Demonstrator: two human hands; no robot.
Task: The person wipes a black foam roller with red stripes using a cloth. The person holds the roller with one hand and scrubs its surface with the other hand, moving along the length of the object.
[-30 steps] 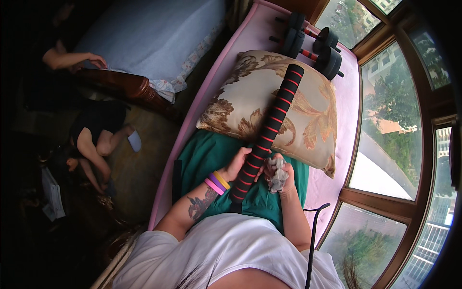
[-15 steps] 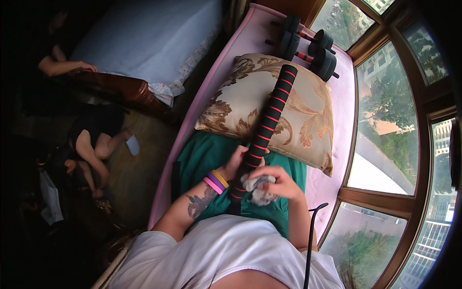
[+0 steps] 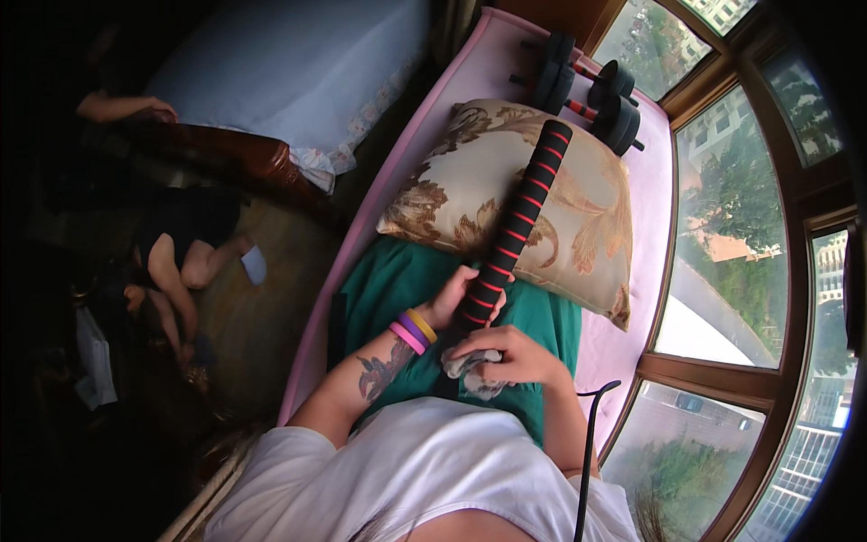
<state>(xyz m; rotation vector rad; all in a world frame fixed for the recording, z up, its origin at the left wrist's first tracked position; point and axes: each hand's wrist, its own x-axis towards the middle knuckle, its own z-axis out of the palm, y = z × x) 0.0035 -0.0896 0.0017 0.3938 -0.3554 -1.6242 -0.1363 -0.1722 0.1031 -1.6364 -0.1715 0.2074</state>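
A long black foam-covered bar (image 3: 522, 212) with red rings slants from my lap up over the patterned pillow. Its lower part is wrapped by my left hand (image 3: 459, 294), which has pink, purple and yellow wristbands behind it. My right hand (image 3: 522, 355) grips a crumpled grey-and-white cloth (image 3: 480, 378) at the bar's near end. The cloth and fingers hide that end, so I cannot tell how far the bar reaches beneath them. Green fabric (image 3: 379, 280) covers my lap under both hands.
The gold-leaf pillow (image 3: 433, 199) lies ahead on a pink padded surface (image 3: 379, 172). Beyond it rest two black dumbbells (image 3: 616, 122) with red grips. Windows (image 3: 722, 217) line the right. A black cable (image 3: 587, 452) hangs near my right arm. At left, another person (image 3: 176, 262) crouches beside a bed (image 3: 289, 81).
My right hand and the cloth have slid slightly down the bar to its near end, covering a section that showed before. The left hand keeps its grip. The view has shifted a little.
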